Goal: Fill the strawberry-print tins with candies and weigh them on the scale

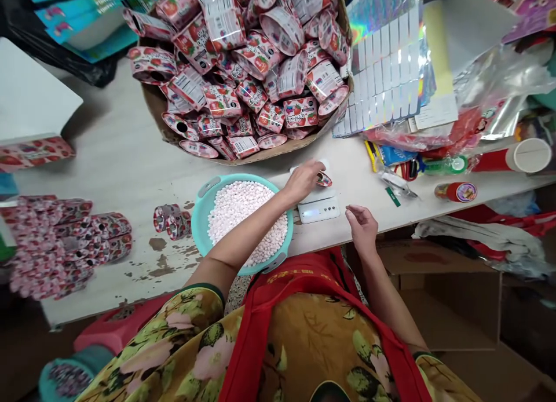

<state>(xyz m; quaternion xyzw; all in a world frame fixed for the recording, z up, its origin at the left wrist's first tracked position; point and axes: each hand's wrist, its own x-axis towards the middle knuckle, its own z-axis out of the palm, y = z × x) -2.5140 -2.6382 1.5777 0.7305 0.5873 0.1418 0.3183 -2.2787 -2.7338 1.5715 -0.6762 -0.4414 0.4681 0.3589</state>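
My left hand [304,182] reaches across a turquoise basin [200,240] of small pale pink candies [243,208]. Its fingers are pinched together above a small strawberry-printed candy box [324,179], and what they hold, if anything, is hidden. That box sits on the pan of a white digital scale [319,211]. Beside the scale's right side, my right hand [364,227] hovers near the table edge with fingers loosely bent and apart, nothing visible in it.
Behind the basin stands a large carton [156,115] heaped with strawberry-printed boxes [260,54]. Two boxes [171,221] stand left of the basin, with rows of filled ones [56,245] farther left. Shiny label sheets [382,66], a red-labelled tube [456,192] and plastic wrapping lie right.
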